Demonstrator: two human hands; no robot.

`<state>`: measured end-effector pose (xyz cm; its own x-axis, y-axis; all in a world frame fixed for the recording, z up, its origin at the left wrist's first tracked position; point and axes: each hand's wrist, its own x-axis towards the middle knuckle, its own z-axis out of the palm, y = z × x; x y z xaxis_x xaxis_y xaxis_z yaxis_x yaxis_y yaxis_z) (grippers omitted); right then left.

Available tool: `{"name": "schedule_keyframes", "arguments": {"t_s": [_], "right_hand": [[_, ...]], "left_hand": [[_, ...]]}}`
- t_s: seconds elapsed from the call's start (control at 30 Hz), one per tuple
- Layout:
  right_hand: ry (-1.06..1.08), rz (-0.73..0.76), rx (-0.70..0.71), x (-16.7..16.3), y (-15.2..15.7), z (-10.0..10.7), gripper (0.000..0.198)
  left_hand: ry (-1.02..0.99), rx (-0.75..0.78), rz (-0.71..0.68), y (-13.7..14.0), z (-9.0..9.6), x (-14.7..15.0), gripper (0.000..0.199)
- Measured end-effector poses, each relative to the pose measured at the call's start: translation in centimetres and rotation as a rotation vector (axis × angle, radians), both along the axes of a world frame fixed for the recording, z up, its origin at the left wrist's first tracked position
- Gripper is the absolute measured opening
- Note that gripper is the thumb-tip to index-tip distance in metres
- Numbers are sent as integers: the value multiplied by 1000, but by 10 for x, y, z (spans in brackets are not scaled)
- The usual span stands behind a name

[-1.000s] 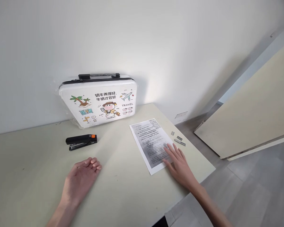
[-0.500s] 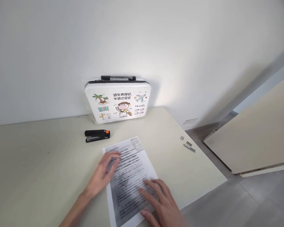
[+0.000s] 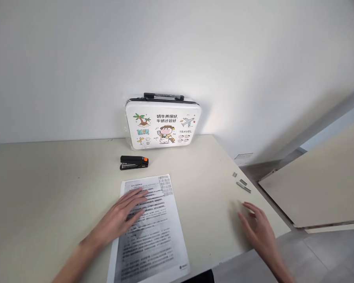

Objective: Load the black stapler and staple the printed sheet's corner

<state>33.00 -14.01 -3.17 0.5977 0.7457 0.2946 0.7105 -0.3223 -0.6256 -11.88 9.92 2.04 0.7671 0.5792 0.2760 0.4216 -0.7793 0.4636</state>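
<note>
A printed sheet of paper (image 3: 153, 243), perhaps the top of a stack, lies at the table's front edge. My left hand (image 3: 120, 214) rests flat on its upper left part, fingers stretched across the text. Off to the right, my right hand (image 3: 258, 228) hovers over the table with thumb and fingers apart and nothing in it. Beyond its fingertips lie small grey strips of staples (image 3: 243, 187) near the right edge. A black stapler (image 3: 134, 162) with an orange patch lies just behind the paper.
A white case (image 3: 165, 125) with cartoon prints and a black handle stands against the wall at the back of the pale table (image 3: 47, 196). On the right, a cream panel (image 3: 321, 177) leans beyond the table edge, above a grey tiled floor (image 3: 312, 255).
My right hand has left the paper and moved right, towards the staple strips. The paper has turned slightly on the table under my left hand. The view has shifted a little left.
</note>
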Motion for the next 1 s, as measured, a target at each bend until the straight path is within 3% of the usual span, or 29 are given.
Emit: {"name": "schedule_keyframes", "arguments": {"t_s": [0.13,0.3,0.47,0.6,0.77,1.0], "right_hand": [[35,-186,-15,35,8,-8,80],[38,-222,-41,57,45,-12,104],[68,-268,-24,66,104,-15,105],[75,-227,-15,65,147,-14,92],[75,-5,59,27,200,-14,64],[178,407,146,-76,280,-11,34]], "left_hand": [[16,106,16,6,-4,-13,39],[-7,99,11,7,-6,-14,35],[-28,91,18,6,-10,-13,33],[-30,90,18,3,-10,-14,31],[-19,91,6,0,-9,-15,28],[17,100,3,-3,-10,-17,29]]}}
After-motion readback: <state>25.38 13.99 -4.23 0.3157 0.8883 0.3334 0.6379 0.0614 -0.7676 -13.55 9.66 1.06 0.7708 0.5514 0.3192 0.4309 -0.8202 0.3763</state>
